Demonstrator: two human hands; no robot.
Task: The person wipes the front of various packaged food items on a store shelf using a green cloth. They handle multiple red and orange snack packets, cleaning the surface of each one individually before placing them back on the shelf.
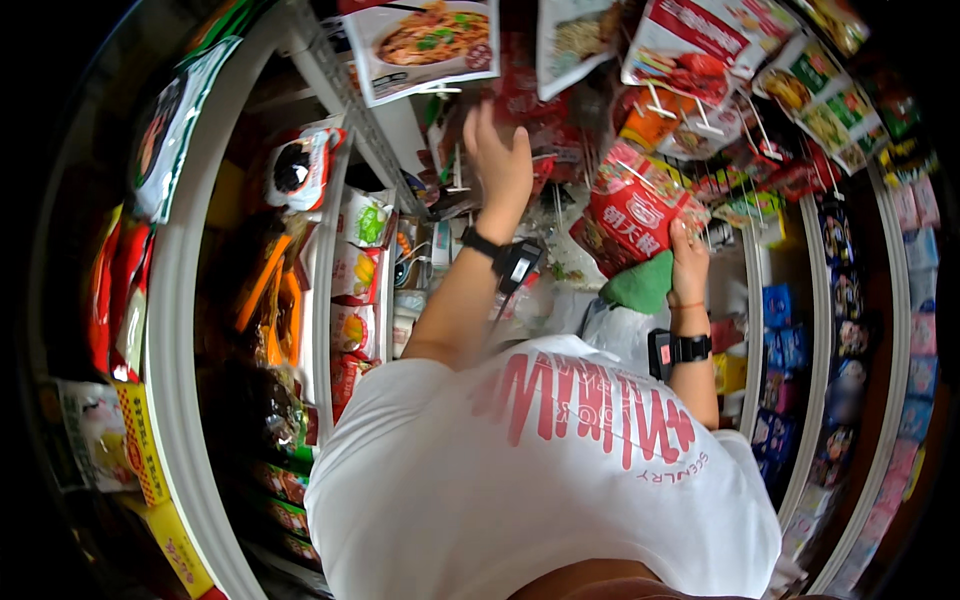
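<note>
White shelves (170,350) flank left fingers (487,135), spread apart, and right fingers (683,243), holding a red packet (622,212).

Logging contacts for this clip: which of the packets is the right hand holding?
The tilted red packet directly above the green item; only its edge is in the right hand's grip.

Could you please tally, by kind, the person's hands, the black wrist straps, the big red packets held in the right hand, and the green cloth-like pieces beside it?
Hands: 2 (left hand, right hand)
Black wrist straps: 2
Big red packet: 1
Green cloth-like piece: 1
Total: 6
</note>
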